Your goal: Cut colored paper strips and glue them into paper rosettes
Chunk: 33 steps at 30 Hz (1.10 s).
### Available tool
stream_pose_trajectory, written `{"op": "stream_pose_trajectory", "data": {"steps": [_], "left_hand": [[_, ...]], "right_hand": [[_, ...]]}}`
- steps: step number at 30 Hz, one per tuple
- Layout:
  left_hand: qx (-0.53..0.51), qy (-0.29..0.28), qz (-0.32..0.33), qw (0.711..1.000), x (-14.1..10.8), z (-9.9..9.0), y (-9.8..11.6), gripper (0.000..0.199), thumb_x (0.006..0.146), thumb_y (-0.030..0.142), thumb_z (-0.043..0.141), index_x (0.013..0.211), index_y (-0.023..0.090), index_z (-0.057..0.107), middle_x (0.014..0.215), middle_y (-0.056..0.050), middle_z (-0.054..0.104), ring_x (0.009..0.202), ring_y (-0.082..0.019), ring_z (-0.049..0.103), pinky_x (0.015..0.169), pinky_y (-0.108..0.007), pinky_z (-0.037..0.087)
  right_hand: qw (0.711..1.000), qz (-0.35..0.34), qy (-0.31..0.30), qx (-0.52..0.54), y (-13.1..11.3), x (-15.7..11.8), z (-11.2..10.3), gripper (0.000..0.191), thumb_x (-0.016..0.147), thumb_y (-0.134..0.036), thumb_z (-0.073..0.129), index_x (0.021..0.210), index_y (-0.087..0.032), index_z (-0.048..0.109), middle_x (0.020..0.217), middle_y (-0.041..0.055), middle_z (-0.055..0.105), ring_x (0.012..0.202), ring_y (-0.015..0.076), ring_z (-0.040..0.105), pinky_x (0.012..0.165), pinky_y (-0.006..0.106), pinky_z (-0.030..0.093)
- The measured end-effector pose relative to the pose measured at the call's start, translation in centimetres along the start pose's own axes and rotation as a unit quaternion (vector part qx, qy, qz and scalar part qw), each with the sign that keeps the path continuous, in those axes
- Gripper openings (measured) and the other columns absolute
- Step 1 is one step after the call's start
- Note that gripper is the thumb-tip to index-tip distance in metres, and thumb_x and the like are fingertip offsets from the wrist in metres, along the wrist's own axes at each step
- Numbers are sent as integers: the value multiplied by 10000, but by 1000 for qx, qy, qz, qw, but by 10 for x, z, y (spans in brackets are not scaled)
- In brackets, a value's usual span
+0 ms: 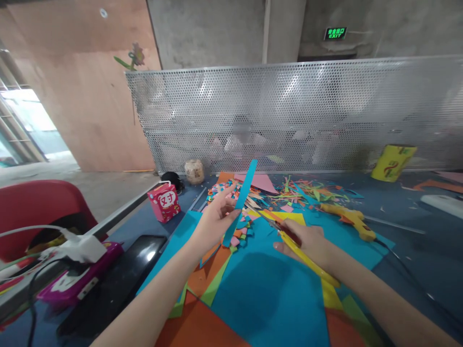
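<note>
My left hand [219,212] pinches a long blue paper strip [247,184] between thumb and fingers, its top end pointing up and away. A little to the right, my right hand [302,238] grips yellow-handled scissors [294,248], whose blades point left toward the strip. Whether the blades touch the strip I cannot tell. Beneath both hands lie large blue paper sheets [271,294], with orange paper [202,323] under them. Small cut paper squares [238,236] lie just below the strip, and a heap of colourful snippets [220,190] sits behind my left hand.
A yellow glue gun [350,221] with a cord lies at right. Thin paper scraps [314,190] spread before the perforated metal screen [231,106]. At left are a red drink carton [164,202], a black phone [119,274] and a purple power strip [79,284]. A yellow roll [393,163] stands back right.
</note>
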<state>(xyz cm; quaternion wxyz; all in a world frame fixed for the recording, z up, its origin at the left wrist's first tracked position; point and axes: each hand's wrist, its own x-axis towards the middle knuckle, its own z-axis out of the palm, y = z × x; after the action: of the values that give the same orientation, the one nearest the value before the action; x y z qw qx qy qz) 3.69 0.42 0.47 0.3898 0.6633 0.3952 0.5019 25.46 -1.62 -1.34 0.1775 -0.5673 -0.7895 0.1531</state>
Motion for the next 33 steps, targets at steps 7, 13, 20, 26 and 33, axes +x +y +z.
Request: {"op": "stream_pose_trajectory", "data": {"steps": [7, 13, 20, 26, 33], "left_hand": [[-35, 23, 23, 999, -2, -1, 5, 694, 684, 186, 642, 1307, 279, 352, 1171, -65, 511, 659, -61, 527, 688, -252, 501], [-8, 8, 33, 999, -6, 5, 8, 760, 663, 188, 670, 1319, 326, 310, 1262, -80, 456, 670, -61, 553, 668, -256, 521], [-42, 8, 38, 998, -8, 12, 8, 732, 649, 153, 672, 1286, 273, 332, 1247, -88, 465, 688, -79, 589, 685, -275, 536], [-58, 22, 18, 998, -7, 14, 13, 709, 644, 146, 672, 1258, 257, 334, 1211, -93, 507, 657, -82, 618, 672, -266, 538], [-65, 57, 38, 996, -6, 15, 12, 654, 630, 156, 685, 1195, 239, 369, 1150, -81, 538, 613, -66, 600, 670, -272, 538]], "right_hand": [[1000, -1, -8, 7, -2, -1, -1, 340, 690, -527, 525, 831, -218, 547, 738, 23, 621, 719, 229, 568, 758, 379, 327], [999, -27, -7, 20, -2, -4, 1, 319, 705, -509, 538, 829, -215, 548, 731, 17, 629, 708, 209, 540, 759, 382, 324], [993, -48, 16, 102, 4, -5, 8, 290, 703, -468, 562, 850, -219, 556, 756, 21, 636, 737, 198, 555, 686, 318, 384], [992, -29, 3, 124, 3, -2, 7, 289, 698, -421, 557, 871, -190, 544, 774, 32, 635, 714, 194, 571, 724, 348, 395], [991, -50, 27, 119, 5, -7, 10, 253, 710, -438, 569, 850, -227, 561, 711, 1, 592, 714, 182, 533, 653, 297, 393]]}}
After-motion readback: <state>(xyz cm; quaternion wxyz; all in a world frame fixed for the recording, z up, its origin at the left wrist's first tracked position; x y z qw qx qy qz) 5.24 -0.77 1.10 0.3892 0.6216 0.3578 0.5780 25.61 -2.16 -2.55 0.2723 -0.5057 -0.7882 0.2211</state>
